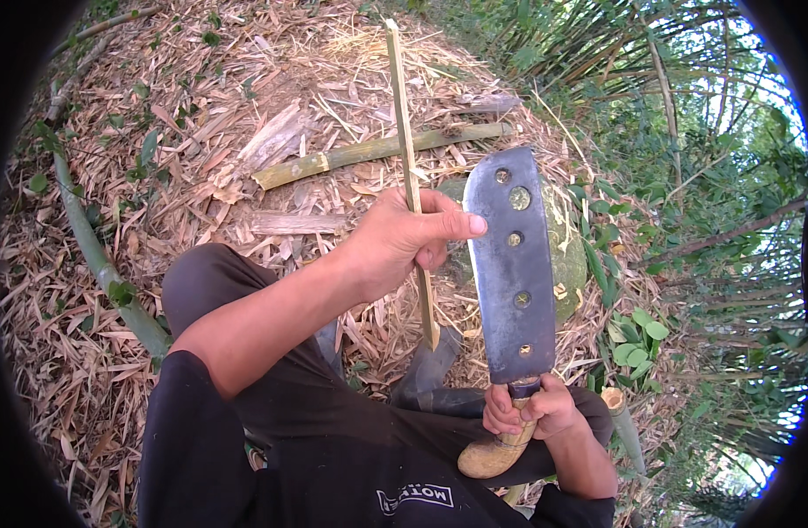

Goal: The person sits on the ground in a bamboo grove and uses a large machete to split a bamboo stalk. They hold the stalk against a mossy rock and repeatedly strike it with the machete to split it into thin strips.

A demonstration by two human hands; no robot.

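Observation:
A long, narrow bamboo strip (pixel 401 106) stands nearly upright in my left hand (pixel 413 231), whose fingers are closed round it. Its lower end (pixel 430 333) tapers to a point. My right hand (pixel 536 412) grips the curved wooden handle (pixel 499 453) of a broad cleaver (pixel 509 273), blade pointing up. Several round holes run along the dark blade, and its bright edge faces the strip. The left thumb reaches the edge side of the blade; whether it touches cannot be told. Behind the blade lies a large, rounded green thing (pixel 566 255), partly hidden, its kind unclear.
A cut bamboo pole (pixel 377 154) lies across the dry leaf litter ahead. Another green pole (pixel 100 251) curves along the left. Between them is a weathered wood piece (pixel 276 136). A hollow bamboo end (pixel 624 422) stands by my right knee, with bamboo thicket beyond.

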